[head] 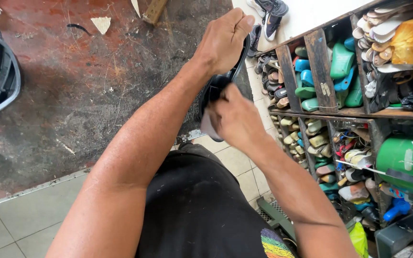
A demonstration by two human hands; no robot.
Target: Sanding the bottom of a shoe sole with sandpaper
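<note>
We grip the black shoe [218,81] at twelve o'clock, left hand [223,40] fingers closed round it, right hand [233,117] fingers pinching a grey cloth [208,128], mid-wipe; next calls for steady rubbing.

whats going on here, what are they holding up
A person holds a black shoe up in front of them. The left hand grips its upper end, while the right hand presses a small pale piece, maybe a cloth, against its lower part. To the right stands a wooden shelf packed with green and blue shoe forms and soles.
</note>
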